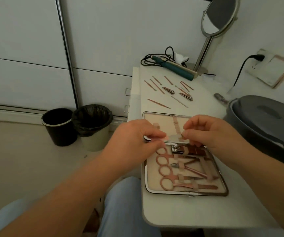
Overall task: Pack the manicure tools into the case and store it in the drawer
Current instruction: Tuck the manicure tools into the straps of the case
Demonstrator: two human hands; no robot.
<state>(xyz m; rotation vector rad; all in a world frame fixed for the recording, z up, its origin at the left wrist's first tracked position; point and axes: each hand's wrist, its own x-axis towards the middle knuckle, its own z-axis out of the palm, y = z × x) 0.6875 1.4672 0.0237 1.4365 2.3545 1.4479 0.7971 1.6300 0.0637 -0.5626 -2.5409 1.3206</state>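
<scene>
Head view: open case [185, 189] lies flat on white bench [180, 212], near front edge; lower half holds pink scissors [167, 173] and clipper under straps. Left hand [134, 139] and right hand [208, 132] hover over hinge, fingers curled, pinching something small; what, cannot tell. Loose tools [170, 90] lie further back, well apart.

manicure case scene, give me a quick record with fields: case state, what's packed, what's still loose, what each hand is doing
case: open case lying flat on the white table
packed: scissors and other tools strapped in the near half
loose: thin tools and two nail clippers beyond the case
left hand: left hand pinches a flat pale tool at the hinge
right hand: right hand pinches at a strap of the far half; exact hold unclear
</scene>
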